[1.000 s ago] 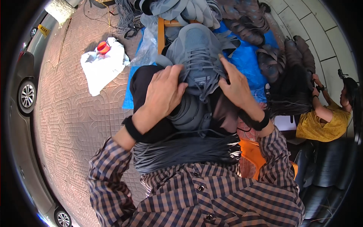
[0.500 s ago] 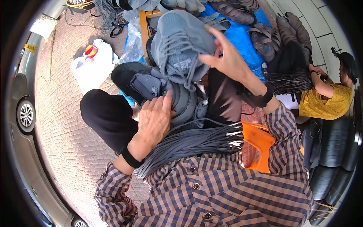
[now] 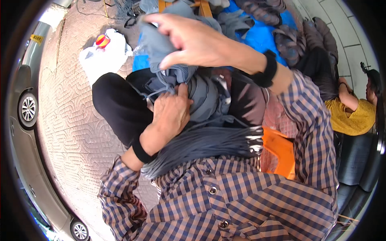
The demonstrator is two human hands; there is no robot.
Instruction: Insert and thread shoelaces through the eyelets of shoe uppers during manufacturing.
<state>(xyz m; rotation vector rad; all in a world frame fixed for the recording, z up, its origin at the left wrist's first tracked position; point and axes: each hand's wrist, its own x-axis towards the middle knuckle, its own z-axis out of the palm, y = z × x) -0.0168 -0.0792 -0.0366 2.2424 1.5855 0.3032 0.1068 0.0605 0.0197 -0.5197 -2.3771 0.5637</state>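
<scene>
My right hand (image 3: pixel 183 40) reaches across the top of a grey shoe upper (image 3: pixel 155 46), thumb on its near side and fingers on its far side; motion blurs the piece. My left hand (image 3: pixel 171 110) lies below it, curled at the edge of darker grey shoe uppers (image 3: pixel 201 98) on my lap, with a finger pointing up near the lacing. A thin grey shoelace (image 3: pixel 161 80) hangs from the lifted upper by that finger. Across my lap rests a thick bundle of dark grey shoelaces (image 3: pixel 209 144) with pale tips. Part of the left fingertips is hidden.
Ahead are a wooden frame (image 3: pixel 205 9), a blue sheet (image 3: pixel 257 34) and piled shoe uppers (image 3: pixel 287 40). A white bag (image 3: pixel 102 60) with a red-yellow item sits on paving at left. An orange stool (image 3: pixel 277 152) stands at my right, and a person in yellow (image 3: pixel 352 114) sits beyond.
My right hand has swung left across the lap, and the grey upper has moved left and tilted with it. My left hand has shifted slightly right. The view has shifted a little.
</scene>
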